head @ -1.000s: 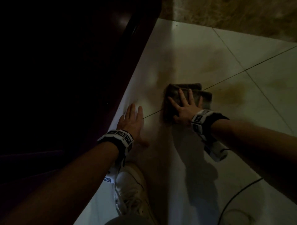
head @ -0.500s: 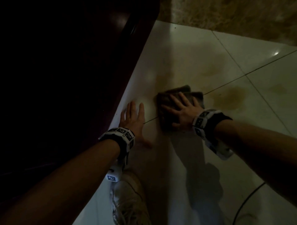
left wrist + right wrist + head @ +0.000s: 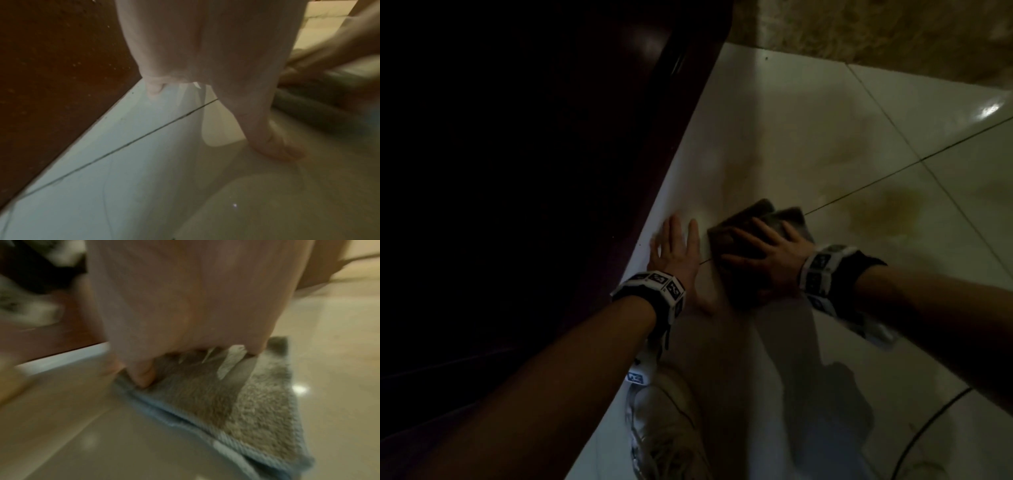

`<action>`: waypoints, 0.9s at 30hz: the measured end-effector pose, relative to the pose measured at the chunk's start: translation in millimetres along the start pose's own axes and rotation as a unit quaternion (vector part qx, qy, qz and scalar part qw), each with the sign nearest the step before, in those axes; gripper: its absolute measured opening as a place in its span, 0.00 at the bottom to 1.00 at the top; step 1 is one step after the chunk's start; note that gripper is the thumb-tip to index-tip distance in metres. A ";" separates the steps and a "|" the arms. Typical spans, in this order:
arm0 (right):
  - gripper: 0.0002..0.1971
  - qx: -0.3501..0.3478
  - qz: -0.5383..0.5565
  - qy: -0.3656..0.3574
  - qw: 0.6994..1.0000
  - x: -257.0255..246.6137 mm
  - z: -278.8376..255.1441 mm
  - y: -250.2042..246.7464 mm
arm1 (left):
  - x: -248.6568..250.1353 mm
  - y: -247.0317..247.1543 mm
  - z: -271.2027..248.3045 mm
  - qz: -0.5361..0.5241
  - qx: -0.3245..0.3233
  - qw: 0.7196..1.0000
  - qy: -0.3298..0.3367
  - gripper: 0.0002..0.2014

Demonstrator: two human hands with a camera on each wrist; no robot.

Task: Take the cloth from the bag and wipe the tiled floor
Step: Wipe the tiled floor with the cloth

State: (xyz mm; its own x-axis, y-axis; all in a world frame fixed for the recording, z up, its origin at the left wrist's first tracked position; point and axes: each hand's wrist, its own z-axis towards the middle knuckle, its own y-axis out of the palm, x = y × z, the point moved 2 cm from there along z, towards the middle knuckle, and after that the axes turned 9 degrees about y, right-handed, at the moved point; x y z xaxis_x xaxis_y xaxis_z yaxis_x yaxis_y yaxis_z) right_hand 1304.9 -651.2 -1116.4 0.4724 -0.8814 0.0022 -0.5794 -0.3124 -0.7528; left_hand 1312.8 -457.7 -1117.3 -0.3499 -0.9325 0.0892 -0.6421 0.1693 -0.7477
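A folded grey terry cloth [image 3: 753, 222] [image 3: 257, 410] lies flat on the pale tiled floor [image 3: 859, 137]. My right hand [image 3: 767, 253] presses on it with straight, spread fingers. My left hand [image 3: 676, 250] rests flat on the floor just left of the cloth, fingers straight, beside dark wooden furniture. In the left wrist view the left hand [image 3: 205, 65] leans on the tile with its thumb down, and the cloth [image 3: 320, 104] shows blurred at the right. A brownish stain [image 3: 883, 212] marks the tile to the right of the cloth.
Dark wooden furniture [image 3: 534, 171] fills the left side and meets the floor along a diagonal edge. A mottled brown wall base [image 3: 876, 31] runs across the back. My white shoe [image 3: 664, 428] is near the bottom, and a thin cable [image 3: 928, 425] lies at the lower right.
My right hand has slid the cloth leftward and nearer, close to the left hand. The left hand has stayed flat on the floor.
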 end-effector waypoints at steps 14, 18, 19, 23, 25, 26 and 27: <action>0.44 -0.007 0.053 0.043 0.998 -9.8 24.7 -15.3 | -1.7 3.4 1.6 -0.020 0.011 1.000 0.004 0.78; 0.41 0.016 0.017 0.003 1.000 2.7 21.4 -9.3 | -2.3 1.4 1.3 -0.016 0.003 1.000 0.008 0.78; 0.39 0.018 0.022 0.011 1.000 11.2 28.6 -15.2 | -2.8 2.7 2.9 -0.020 0.003 1.000 0.009 0.78; 0.35 0.031 0.118 0.086 0.989 44.6 72.7 -48.8 | -6.9 10.3 4.5 -0.020 0.046 0.999 -0.003 0.60; 0.37 0.015 0.152 0.112 0.982 50.9 86.7 -60.5 | -8.0 11.7 3.1 -0.033 0.046 0.998 0.000 0.59; 0.38 0.007 0.149 0.118 0.982 49.9 89.8 -63.5 | -7.6 10.8 2.9 -0.036 0.047 0.998 0.002 0.59; 0.39 0.001 0.135 0.121 0.983 45.6 88.7 -64.5 | -7.4 11.9 3.8 -0.035 0.047 0.998 0.004 0.57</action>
State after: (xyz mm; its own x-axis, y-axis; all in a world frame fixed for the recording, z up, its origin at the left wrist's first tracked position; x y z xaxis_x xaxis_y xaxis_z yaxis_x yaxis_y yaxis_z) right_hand 1422.7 -639.9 -1126.2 0.1291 -0.9907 -0.0424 -0.6611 -0.0541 -0.7483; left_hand 1310.3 -450.0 -1129.4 -0.3121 -0.9382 0.1496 -0.5989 0.0721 -0.7976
